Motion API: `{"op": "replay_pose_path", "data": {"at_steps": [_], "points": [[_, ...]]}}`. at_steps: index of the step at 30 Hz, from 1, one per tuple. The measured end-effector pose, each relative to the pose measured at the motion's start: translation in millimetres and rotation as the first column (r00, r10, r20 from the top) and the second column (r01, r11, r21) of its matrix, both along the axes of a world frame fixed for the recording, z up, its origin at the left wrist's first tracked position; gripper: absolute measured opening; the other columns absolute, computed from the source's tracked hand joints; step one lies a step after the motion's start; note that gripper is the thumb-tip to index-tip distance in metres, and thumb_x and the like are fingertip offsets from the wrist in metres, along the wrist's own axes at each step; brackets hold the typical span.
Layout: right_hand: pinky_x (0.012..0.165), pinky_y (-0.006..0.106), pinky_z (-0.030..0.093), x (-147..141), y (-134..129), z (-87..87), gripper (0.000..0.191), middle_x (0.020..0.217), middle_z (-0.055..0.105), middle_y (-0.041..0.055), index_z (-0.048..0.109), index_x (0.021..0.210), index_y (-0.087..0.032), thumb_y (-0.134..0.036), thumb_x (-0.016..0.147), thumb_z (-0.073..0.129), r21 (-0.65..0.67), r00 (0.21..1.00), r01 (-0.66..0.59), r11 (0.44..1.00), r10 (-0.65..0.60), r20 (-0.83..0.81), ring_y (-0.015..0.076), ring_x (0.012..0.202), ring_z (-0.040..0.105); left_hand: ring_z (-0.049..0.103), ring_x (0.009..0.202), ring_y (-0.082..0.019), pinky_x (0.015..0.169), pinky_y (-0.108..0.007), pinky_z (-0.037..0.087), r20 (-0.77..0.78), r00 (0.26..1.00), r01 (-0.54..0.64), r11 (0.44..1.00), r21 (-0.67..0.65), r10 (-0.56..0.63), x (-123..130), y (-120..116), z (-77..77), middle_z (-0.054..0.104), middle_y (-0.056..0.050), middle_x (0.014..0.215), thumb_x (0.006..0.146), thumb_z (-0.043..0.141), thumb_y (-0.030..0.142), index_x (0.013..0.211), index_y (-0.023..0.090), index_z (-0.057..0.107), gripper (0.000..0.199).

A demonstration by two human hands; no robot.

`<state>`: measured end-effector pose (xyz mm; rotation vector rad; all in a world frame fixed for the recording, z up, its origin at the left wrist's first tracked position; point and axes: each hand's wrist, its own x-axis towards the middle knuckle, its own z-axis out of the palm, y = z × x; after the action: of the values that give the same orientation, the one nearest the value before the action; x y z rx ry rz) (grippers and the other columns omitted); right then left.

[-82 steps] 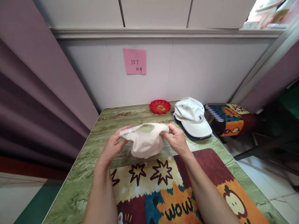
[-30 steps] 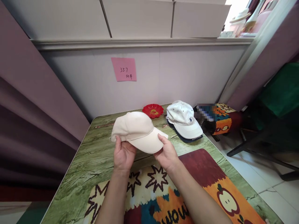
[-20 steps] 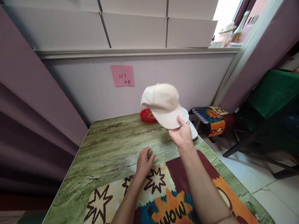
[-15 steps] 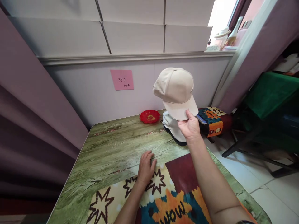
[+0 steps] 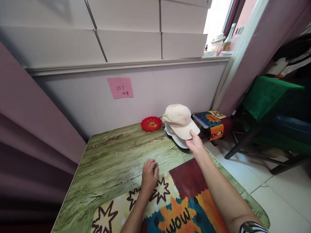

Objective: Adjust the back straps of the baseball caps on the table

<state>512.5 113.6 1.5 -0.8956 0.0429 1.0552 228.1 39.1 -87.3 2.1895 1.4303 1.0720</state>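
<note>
My right hand (image 5: 195,142) pinches the brim of a cream baseball cap (image 5: 178,118), thumb on top and fingers beneath. That cap rests on or just over a white cap (image 5: 177,138), whose brim shows below it. Under the white one, a dark brim edge (image 5: 170,138) shows; the rest of it is hidden. On the table (image 5: 109,155), near the edge of a patterned mat (image 5: 187,174), my left hand (image 5: 150,176) lies with fingers loosely bent and apart, holding nothing.
A red scalloped dish (image 5: 151,124) stands left of the caps by the wall. A pink note (image 5: 120,88) is stuck on the wall. Beyond the table's right edge are a cloth-covered stool (image 5: 218,126) and a green-draped piece of furniture (image 5: 267,97).
My right hand has lowered the cream cap down onto or close over the white cap. My left hand stays about where it was. The view has shifted slightly.
</note>
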Motion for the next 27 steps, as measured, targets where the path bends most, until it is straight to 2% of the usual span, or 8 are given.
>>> {"op": "replay_pose_path", "data": {"at_steps": [3,8,12,16,19,23,27], "points": [[0.096,0.040,0.057,9.4,-2.5,-15.0,0.037,0.119,0.073,0.0047,0.063,0.120,-0.022,-0.009,0.086,0.065,-0.091,0.999,0.040,0.995,-0.037,0.036,0.0172,0.105,0.071,0.060,0.116,-0.028,0.102,-0.052,0.046,0.012,1.000,0.002,1.000,-0.006,-0.002,-0.1,0.6,0.0,0.069,-0.011,0.115,0.087,0.053,0.018,0.093,0.021,0.067,0.015],[0.087,0.040,0.060,12.7,-6.2,-40.5,0.032,0.111,0.075,0.0081,0.063,0.115,-0.018,-0.008,0.084,0.065,-0.247,0.996,0.051,0.968,-0.031,0.085,0.0193,0.099,0.073,0.060,0.114,-0.028,0.103,-0.051,0.045,0.020,1.000,0.000,1.000,-0.005,0.000,1.2,0.8,-0.4,0.070,-0.011,0.113,0.086,0.054,0.017,0.091,0.021,0.067,0.015],[0.085,0.041,0.061,9.0,-7.5,-40.2,0.029,0.107,0.074,0.0080,0.062,0.112,-0.016,-0.013,0.083,0.068,-0.302,0.988,0.070,0.951,-0.025,0.151,0.0193,0.096,0.072,0.060,0.114,-0.028,0.101,-0.052,0.046,0.038,0.999,0.000,1.000,-0.001,0.000,1.7,-0.9,0.8,0.070,-0.011,0.112,0.085,0.053,0.017,0.090,0.021,0.068,0.016],[0.080,0.038,0.063,1.8,-27.8,-36.8,0.019,0.086,0.074,0.0042,0.062,0.098,-0.015,-0.023,0.083,0.071,-0.331,0.973,0.050,0.942,0.029,0.231,0.0174,0.082,0.072,0.061,0.112,-0.028,0.101,-0.051,0.047,0.048,0.999,0.010,1.000,-0.003,-0.010,1.1,-2.0,1.5,0.071,-0.011,0.110,0.084,0.052,0.017,0.087,0.020,0.068,0.016],[0.072,0.029,0.063,-10.7,-56.5,-36.1,0.010,0.071,0.069,0.0016,0.060,0.087,-0.016,-0.024,0.087,0.066,-0.321,0.954,-0.042,0.946,0.134,0.269,0.0135,0.068,0.071,0.063,0.109,-0.026,0.100,-0.049,0.047,0.058,0.998,0.010,1.000,-0.009,-0.010,1.4,-1.7,2.3,0.072,-0.011,0.107,0.086,0.052,0.019,0.084,0.020,0.069,0.017],[0.060,0.020,0.059,-45.0,-101.6,-32.0,0.010,0.068,0.069,0.0017,0.060,0.082,-0.016,-0.023,0.085,0.066,-0.280,0.893,-0.216,0.935,0.305,0.330,0.0104,0.061,0.067,0.065,0.103,-0.024,0.097,-0.045,0.049,0.075,0.997,-0.021,1.000,-0.011,0.022,3.9,-5.3,7.1,0.073,-0.010,0.102,0.087,0.050,0.019,0.083,0.020,0.069,0.020],[0.048,0.018,0.050,-90.3,-139.7,-26.2,0.020,0.063,0.067,0.0014,0.063,0.077,-0.015,-0.031,0.075,0.075,-0.235,0.748,-0.458,0.858,0.514,0.419,0.0097,0.050,0.059,0.065,0.103,-0.026,0.096,-0.046,0.049,0.088,0.992,-0.091,0.996,-0.008,0.091,4.6,-25.1,15.5,0.073,-0.011,0.102,0.083,0.053,0.015,0.081,0.020,0.069,0.017]]}}
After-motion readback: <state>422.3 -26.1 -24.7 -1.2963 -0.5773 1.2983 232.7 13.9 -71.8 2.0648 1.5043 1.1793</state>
